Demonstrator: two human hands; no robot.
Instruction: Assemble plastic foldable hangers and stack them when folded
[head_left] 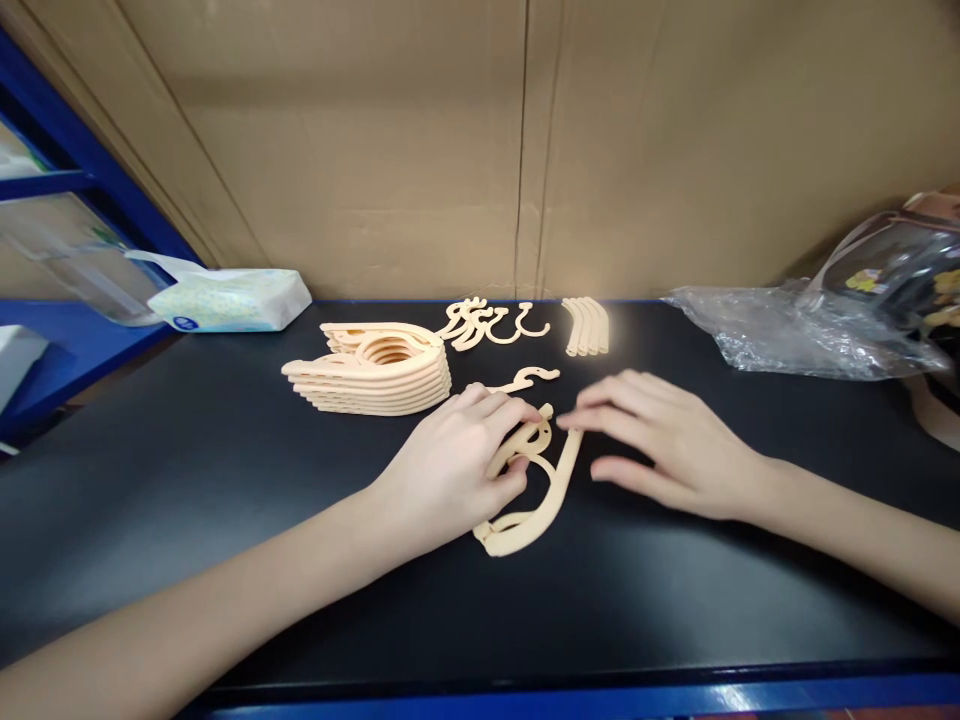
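Note:
My left hand [466,462] is closed around one arm of a cream plastic folding hanger [546,508], thumb on the near side. The hanger is folded up, its two arms pointing away from me over the black tabletop. Just right of the arm tips, my right hand [667,440] hovers with fingers and thumb apart, holding nothing. Whether its fingertips touch the hanger I cannot tell. Behind my left hand lies a loose cream piece with a hook-like end [534,378], partly hidden by the hand. Left of it stands a stack of folded hangers [375,390].
Several loose hanger hooks [471,322] lie at the back of the black table [630,620]. Several short curved strips [586,326] lie right of them. A tissue pack [232,300] sits back left; a crumpled clear plastic bag [795,330] lies back right. A cardboard wall [375,150] rises behind.

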